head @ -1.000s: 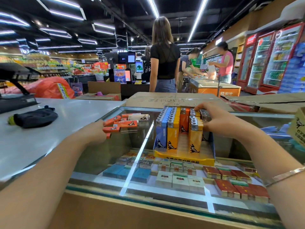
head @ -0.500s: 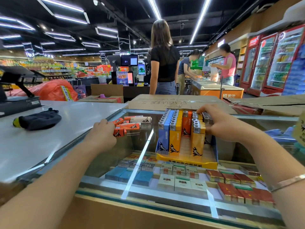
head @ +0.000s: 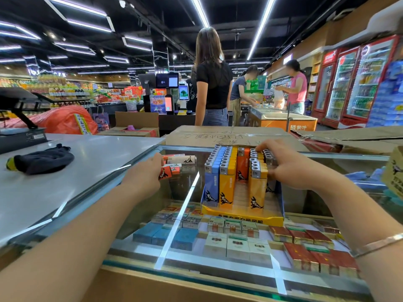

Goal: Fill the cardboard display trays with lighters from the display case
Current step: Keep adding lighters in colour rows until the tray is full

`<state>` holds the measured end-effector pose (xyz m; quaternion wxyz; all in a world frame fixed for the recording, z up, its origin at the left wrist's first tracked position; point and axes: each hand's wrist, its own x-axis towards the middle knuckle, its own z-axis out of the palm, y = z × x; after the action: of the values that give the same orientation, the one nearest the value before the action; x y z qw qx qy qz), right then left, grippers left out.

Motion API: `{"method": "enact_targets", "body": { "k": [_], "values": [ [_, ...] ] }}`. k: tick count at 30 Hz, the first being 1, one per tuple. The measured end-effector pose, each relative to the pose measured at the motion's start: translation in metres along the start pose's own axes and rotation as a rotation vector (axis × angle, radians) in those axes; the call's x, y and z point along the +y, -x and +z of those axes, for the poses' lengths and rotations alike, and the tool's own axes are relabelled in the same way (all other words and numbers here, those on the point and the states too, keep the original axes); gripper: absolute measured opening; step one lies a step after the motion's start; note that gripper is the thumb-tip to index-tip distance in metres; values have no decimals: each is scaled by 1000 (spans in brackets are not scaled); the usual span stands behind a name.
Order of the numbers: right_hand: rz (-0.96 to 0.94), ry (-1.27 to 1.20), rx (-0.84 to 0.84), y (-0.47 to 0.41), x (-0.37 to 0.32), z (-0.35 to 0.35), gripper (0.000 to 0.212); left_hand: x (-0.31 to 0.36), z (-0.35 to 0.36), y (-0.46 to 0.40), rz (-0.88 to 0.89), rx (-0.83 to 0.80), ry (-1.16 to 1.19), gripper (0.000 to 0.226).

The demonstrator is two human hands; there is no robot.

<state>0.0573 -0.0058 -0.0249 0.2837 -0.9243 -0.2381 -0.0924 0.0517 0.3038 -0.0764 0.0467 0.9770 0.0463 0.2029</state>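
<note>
Head view: your left hand (head: 144, 177) grips loose lighters (head: 174, 164); your right hand (head: 290, 164) pinches upright lighters (head: 257, 160) in the yellow-fronted tray (head: 242, 216), print unreadable.

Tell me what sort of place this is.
Likely a supermarket checkout area: a glass counter over cigarette packs, drink fridges on the right, and checkout screens behind.

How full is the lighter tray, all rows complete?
Partly full. The lighter tray has bare cardboard channels showing between its blue, yellow and orange rows; the right hand hides the right rear.
</note>
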Motion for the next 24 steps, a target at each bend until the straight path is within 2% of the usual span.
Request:
{"method": "enact_targets", "body": {
  "k": [3, 6, 8, 12, 15, 19, 21, 24],
  "values": [
    [-14, 11, 6, 0, 0, 1, 54, 5, 10, -1, 46, 155, -79, 25],
    [-15, 24, 9, -1, 0, 0, 55, 6, 13, -7, 88, 160, -88, 27],
    [-12, 26, 9, -1, 1, 0, 54, 7, 12, -9, 74, 112, -78, 35],
    [-6, 9, -4, -1, 1, 2, 50, 8, 2, -14, 79, 23, -187, 22],
    [0, -16, -9, -1, 2, 2, 47, 17, -11, -22, 81, -103, -240, 25],
    [1, -26, -15, -1, 1, 1, 45, 37, -19, -23, 19, -324, -86, 28],
    [9, -28, -18, 0, 1, 1, 47, 43, -16, -17, 22, -293, -117, 26],
    [19, -33, -24, 0, 0, 0, 49, 48, -11, -14, 42, -146, -151, 24]
  ]
}}
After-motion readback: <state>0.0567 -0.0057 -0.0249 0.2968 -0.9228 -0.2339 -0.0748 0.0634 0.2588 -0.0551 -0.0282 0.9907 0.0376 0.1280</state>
